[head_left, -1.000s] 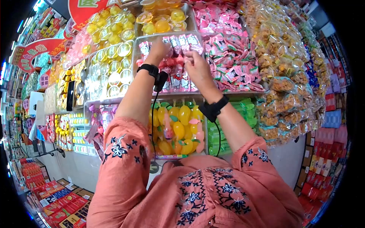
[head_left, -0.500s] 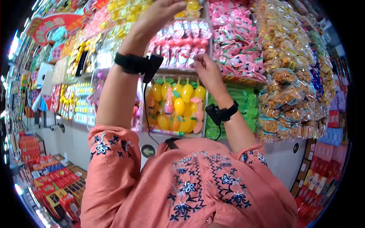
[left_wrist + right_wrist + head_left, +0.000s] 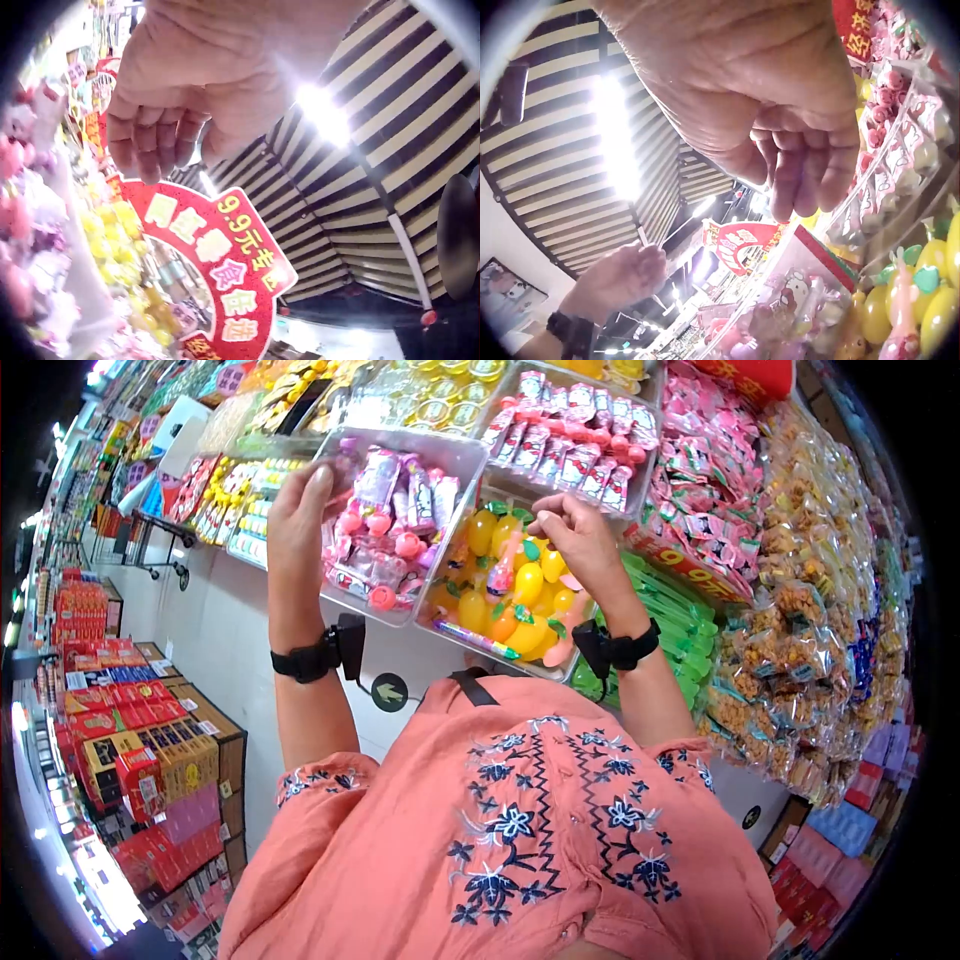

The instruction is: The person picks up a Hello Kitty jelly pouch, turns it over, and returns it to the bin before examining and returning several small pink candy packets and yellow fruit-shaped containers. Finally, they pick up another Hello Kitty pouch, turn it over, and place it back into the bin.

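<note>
The left hand point(image 3: 300, 505) hovers at the left edge of a clear bin point(image 3: 395, 616) of purple and pink packets point(image 3: 378, 478). Its fingers hang loosely bent with nothing visible in them in the left wrist view point(image 3: 187, 82). Over the upper part of the bin of yellow mango-shaped items point(image 3: 528, 584) is the right hand point(image 3: 585, 545), close below the pink Hello Kitty packets point(image 3: 580, 463). In the right wrist view the right hand point(image 3: 772, 112) has loosely curled fingers and no item visible, with the left hand point(image 3: 622, 277) beyond it.
Green packages point(image 3: 670, 625) lie right of the mango-shaped items. Pink packets point(image 3: 700, 490) and bagged snacks point(image 3: 790, 620) fill the right side. At the left are a cart point(image 3: 150, 535) and stacked boxes point(image 3: 150, 760). A red sign point(image 3: 217, 262) stands behind the bins.
The left hand has gone from the pink packets, up past the upper bins, then down to the purple-packet bin. The right hand has moved over the mango-shaped items. The head view has turned.
</note>
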Available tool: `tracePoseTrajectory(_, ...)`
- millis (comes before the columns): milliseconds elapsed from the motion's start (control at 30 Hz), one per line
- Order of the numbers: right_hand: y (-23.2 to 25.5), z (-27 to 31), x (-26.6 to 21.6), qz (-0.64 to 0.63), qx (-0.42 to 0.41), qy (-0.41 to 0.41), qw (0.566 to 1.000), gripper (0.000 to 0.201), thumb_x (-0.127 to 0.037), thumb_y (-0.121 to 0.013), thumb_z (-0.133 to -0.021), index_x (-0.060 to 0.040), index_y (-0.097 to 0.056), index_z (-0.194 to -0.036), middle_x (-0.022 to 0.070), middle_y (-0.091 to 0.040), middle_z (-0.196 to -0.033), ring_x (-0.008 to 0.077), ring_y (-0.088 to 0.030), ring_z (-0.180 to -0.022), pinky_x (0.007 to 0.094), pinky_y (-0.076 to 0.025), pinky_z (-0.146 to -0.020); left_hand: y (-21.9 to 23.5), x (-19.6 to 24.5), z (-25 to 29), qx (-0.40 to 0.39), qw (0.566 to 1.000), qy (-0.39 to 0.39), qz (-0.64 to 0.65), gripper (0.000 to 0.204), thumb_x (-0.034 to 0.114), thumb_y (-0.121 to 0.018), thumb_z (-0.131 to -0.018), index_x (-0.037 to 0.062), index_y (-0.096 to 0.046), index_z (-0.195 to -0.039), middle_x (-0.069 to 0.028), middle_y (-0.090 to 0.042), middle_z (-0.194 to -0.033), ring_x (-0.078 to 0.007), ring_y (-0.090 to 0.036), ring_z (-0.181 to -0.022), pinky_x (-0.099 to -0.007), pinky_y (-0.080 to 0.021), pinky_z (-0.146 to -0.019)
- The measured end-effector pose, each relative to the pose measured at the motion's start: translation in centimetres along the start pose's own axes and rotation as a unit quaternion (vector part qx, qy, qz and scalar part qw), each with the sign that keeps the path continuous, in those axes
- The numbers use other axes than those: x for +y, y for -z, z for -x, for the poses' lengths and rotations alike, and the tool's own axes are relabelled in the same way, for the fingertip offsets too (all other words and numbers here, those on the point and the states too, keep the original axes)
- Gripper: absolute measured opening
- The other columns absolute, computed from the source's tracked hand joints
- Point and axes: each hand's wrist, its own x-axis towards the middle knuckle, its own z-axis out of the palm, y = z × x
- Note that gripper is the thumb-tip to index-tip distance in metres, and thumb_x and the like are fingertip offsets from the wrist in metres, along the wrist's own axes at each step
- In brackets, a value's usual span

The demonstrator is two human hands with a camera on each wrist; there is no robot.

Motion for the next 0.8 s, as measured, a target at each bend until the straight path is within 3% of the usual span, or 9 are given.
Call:
tracePoseTrajectory(167, -2.2, -0.4, 1.6, -0.03, -0.034, 0.025, 0.999, 0.02, -0.012, -0.057, -0.094, 0.0032, -0.063, -0.106, 0.0095, -0.07, -0.091, 0.0141, -0.071, -0.084, 0.0271, -0.054, -0.075, 4.2, -4.4, 3.0, 0.054, 0.996, 0.063, -0.036, 0.027, 0.022, -0.06, -0.1, 0.0043, -0.063, -0.121, -0.0031, -0.068, -0.107, -0.0122, -0.065, -0.096, -0.0248, -0.051, -0.079)
tracePoseTrajectory(367, -4.0, -0.2, -0.3, 0.025, -0.06, 0.028, 0.998, 0.02, -0.013, -0.057, -0.095, 0.0029, -0.063, -0.104, 0.0091, -0.07, -0.089, 0.0144, -0.07, -0.083, 0.0271, -0.053, -0.07, 3.8, -5.9, 3.7, 0.042, 0.993, 0.089, -0.065, 0.032, 0.024, -0.062, -0.099, 0.0015, -0.061, -0.122, -0.0052, -0.066, -0.11, -0.0135, -0.064, -0.099, -0.0262, -0.05, -0.081)
tracePoseTrajectory(467, -4.6, -0.2, -1.0, 0.029, -0.063, 0.009, 0.998, 0.02, -0.014, -0.057, -0.095, 0.0027, -0.063, -0.104, 0.0091, -0.07, -0.087, 0.0143, -0.07, -0.082, 0.027, -0.052, -0.068, 5.4, -7.6, 1.6, 0.11, 0.975, -0.035, -0.189, 0.035, 0.024, -0.063, -0.098, -0.0012, -0.06, -0.122, -0.0071, -0.065, -0.112, -0.0163, -0.063, -0.1, -0.0286, -0.05, -0.085)
tracePoseTrajectory(500, -4.5, -0.3, -0.9, 0.044, -0.082, -0.008, 0.996, 0.021, -0.019, -0.057, -0.099, -0.0035, -0.063, -0.11, 0.0039, -0.07, -0.092, 0.01, -0.066, -0.085, 0.0252, -0.05, -0.074, 5.9, -7.5, 0.7, 0.141, 0.955, -0.088, -0.244, 0.04, 0.021, -0.068, -0.093, -0.0049, -0.059, -0.121, -0.017, -0.064, -0.113, -0.0269, -0.062, -0.101, -0.0369, -0.049, -0.09)
tracePoseTrajectory(600, -4.9, -0.5, -0.9, 0.046, -0.08, -0.015, 0.996, 0.021, -0.019, -0.056, -0.099, -0.003, -0.062, -0.111, 0.0039, -0.069, -0.092, 0.01, -0.066, -0.086, 0.0249, -0.05, -0.074, 7.3, -6.8, -1.2, 0.161, 0.88, -0.184, -0.408, 0.047, 0.022, -0.07, -0.09, -0.0037, -0.056, -0.127, -0.0216, -0.06, -0.119, -0.034, -0.058, -0.108, -0.0406, -0.047, -0.096)
tracePoseTrajectory(633, -5.1, -0.6, -1.0, 0.038, -0.074, -0.011, 0.996, 0.021, -0.018, -0.056, -0.097, -0.0013, -0.063, -0.109, 0.0053, -0.07, -0.091, 0.0113, -0.067, -0.085, 0.0255, -0.051, -0.073, 7.7, -6.7, -1.9, 0.135, 0.877, -0.164, -0.43, 0.054, 0.022, -0.072, -0.088, -0.0023, -0.052, -0.132, -0.0249, -0.057, -0.124, -0.0392, -0.055, -0.113, -0.043, -0.045, -0.099)
tracePoseTrajectory(733, -5.7, -0.7, -1.2, 0.021, -0.065, -0.002, 0.998, 0.021, -0.014, -0.057, -0.094, 0.0022, -0.063, -0.106, 0.0082, -0.07, -0.088, 0.0139, -0.069, -0.084, 0.027, -0.053, -0.073, 8.2, -8.0, -4.1, 0.093, 0.852, -0.187, -0.48, 0.057, 0.022, -0.074, -0.086, -0.0011, -0.052, -0.133, -0.0251, -0.057, -0.123, -0.0402, -0.055, -0.114, -0.0433, -0.045, -0.099)
tracePoseTrajectory(800, -5.8, -0.9, -1.1, 0.019, -0.069, -0.003, 0.997, 0.022, -0.014, -0.056, -0.094, 0.0021, -0.063, -0.107, 0.0081, -0.07, -0.09, 0.014, -0.069, -0.085, 0.0274, -0.053, -0.075, 8.2, -8.3, -4.6, 0.061, 0.85, -0.141, -0.505, 0.062, 0.022, -0.075, -0.084, -0.0011, -0.05, -0.136, -0.0255, -0.058, -0.124, -0.0404, -0.056, -0.116, -0.0437, -0.045, -0.101)
